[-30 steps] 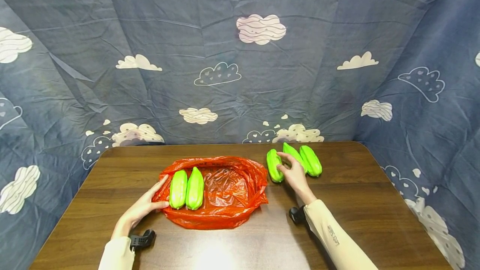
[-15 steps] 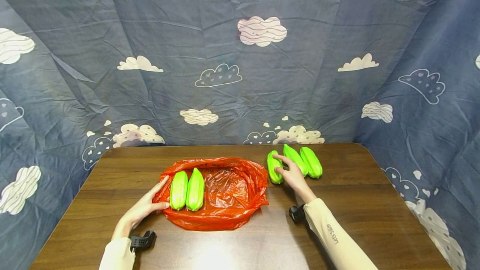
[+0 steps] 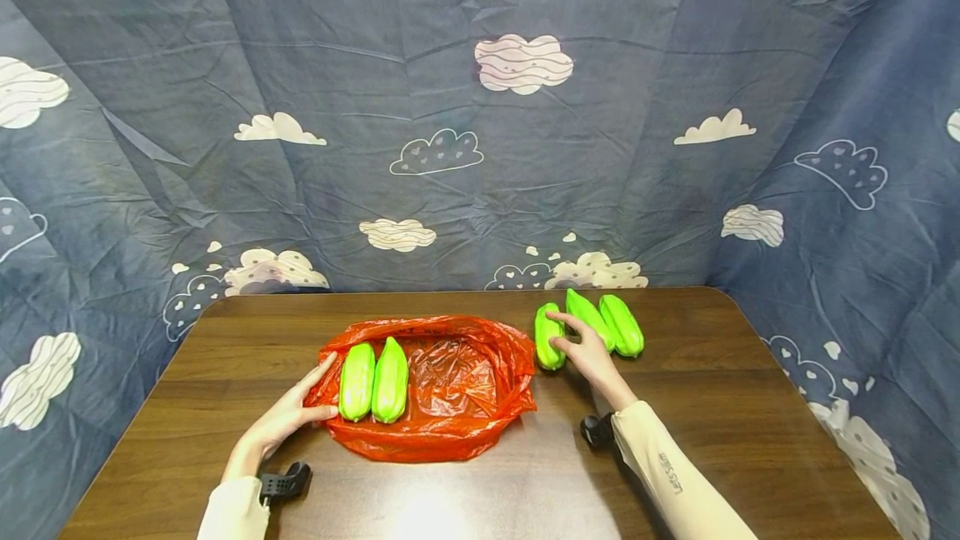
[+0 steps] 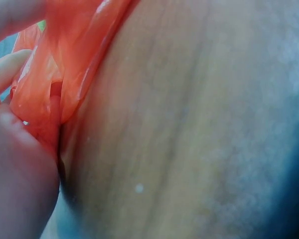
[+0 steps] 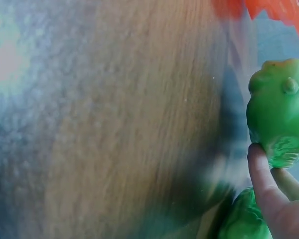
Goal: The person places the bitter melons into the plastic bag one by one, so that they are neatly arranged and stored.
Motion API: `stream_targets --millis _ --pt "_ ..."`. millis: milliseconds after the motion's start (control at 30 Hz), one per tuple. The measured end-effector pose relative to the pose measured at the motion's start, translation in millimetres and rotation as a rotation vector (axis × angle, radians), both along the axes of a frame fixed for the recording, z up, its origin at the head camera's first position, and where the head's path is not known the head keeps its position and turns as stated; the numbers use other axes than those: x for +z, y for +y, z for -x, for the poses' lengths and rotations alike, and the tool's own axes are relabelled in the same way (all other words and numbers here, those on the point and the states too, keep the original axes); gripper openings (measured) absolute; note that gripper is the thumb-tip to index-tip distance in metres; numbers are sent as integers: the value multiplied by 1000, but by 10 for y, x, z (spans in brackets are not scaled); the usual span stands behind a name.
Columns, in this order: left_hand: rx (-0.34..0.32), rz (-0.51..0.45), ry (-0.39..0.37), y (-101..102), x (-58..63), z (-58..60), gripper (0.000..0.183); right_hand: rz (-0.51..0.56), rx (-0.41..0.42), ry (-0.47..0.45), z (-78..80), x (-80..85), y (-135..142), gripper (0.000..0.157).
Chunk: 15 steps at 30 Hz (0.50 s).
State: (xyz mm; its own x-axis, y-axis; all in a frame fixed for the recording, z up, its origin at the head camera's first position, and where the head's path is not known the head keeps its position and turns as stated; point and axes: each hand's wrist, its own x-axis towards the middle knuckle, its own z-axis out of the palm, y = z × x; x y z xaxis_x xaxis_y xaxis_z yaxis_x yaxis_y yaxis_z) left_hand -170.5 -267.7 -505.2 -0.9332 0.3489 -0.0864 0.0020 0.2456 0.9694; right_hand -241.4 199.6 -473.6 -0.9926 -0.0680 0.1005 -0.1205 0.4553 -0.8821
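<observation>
A red plastic bag (image 3: 453, 444) lies spread with its mouth upward, and two long green fruits (image 3: 356, 382) lie side by side at its left end. My left hand (image 3: 288, 411) holds the bag's left side, its thumb toward me; in the left wrist view the red film (image 4: 77, 55) bunches between thumb and fingers. Past the bag's right end, my right hand (image 3: 588, 354) touches a green fruit (image 3: 547, 340) on its right side with spread, fairly straight fingers. In the right wrist view this ribbed fruit (image 5: 276, 112) stands above the fingertips (image 5: 258, 157).
Two more green fruits, a pointed one (image 3: 588, 311) and a blunt one (image 3: 621, 326), lie behind and right of my right hand. The brown wooden table (image 3: 697, 415) has rounded far corners. A cloud-patterned cloth (image 3: 450, 90) hangs behind it.
My right hand's fingers have shifted slightly left onto the near green fruit, which stays almost in place. My left hand keeps its position at the bag.
</observation>
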Motion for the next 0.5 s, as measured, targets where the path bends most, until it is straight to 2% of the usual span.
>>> stream_targets --millis 233,500 --pt "16 18 -13 3 7 3 83 34 12 -7 -48 45 17 46" --pt "14 3 -15 4 6 7 84 54 26 31 -109 125 84 45"
